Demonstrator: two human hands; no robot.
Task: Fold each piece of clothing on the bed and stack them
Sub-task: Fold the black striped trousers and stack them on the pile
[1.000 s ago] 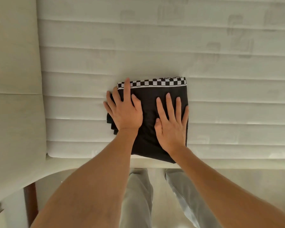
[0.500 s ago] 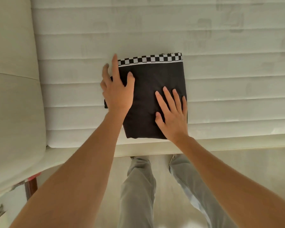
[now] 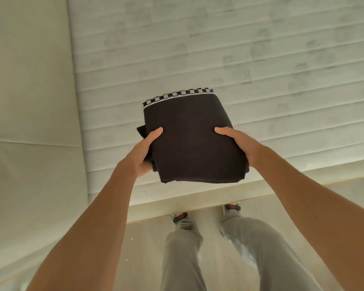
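A folded black garment point(image 3: 189, 139) with a black-and-white checkered band along its far edge is lifted off the white ribbed mattress point(image 3: 219, 49). My left hand point(image 3: 143, 150) grips its left side, thumb on top and fingers underneath. My right hand point(image 3: 240, 143) grips the right side the same way. A small flap of black cloth sticks out past my left thumb. No other clothing shows in the head view.
A cream padded headboard or cushion point(image 3: 29, 101) runs along the left of the mattress. The bed's front edge point(image 3: 198, 200) crosses below the garment. My legs in grey trousers point(image 3: 185, 248) and shoes stand on a pale floor beside it.
Both hands were pressing flat on the folded garment on the mattress. Now they grip its sides and have lifted it off the bed toward me.
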